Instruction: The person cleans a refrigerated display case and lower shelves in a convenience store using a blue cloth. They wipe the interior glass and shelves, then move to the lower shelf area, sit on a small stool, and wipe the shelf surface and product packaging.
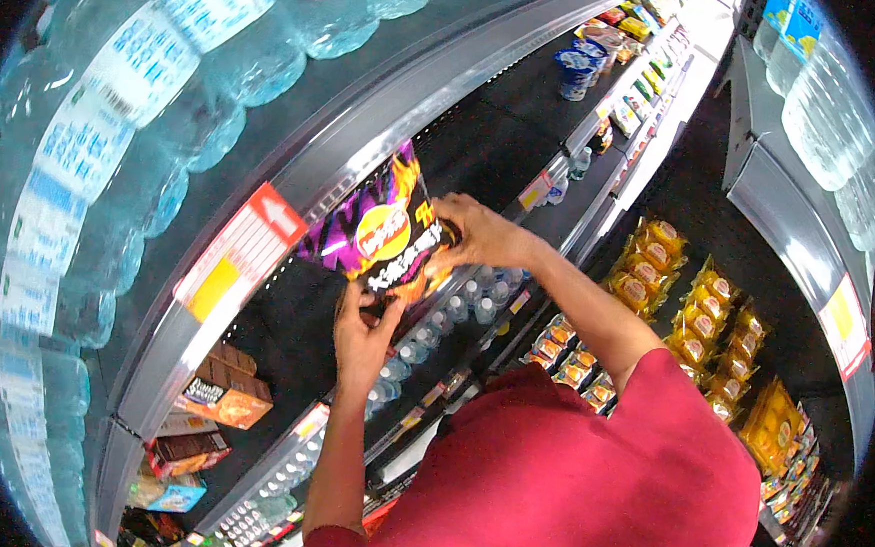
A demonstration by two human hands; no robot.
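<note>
A purple, orange and black Lay's chip bag (384,233) is held up between my two hands, its printed front with a yellow-and-red logo turned towards me. My right hand (474,231) grips the bag's right edge, thumb on the front face. At the lower edge, my left hand (366,329) pinches the bag between thumb and fingers. Just behind it lies a dark shelf board (483,141), and a red-and-white price tag (242,252) sits on the shelf rail to the left of the bag.
Large water bottles (217,72) line the shelf at upper left. Snack boxes (227,388) stand at lower left. Small water bottles (434,326) fill a shelf below my hands. Cup-shaped packs (576,71) sit farther along. Packaged cakes (644,267) lie on the right side.
</note>
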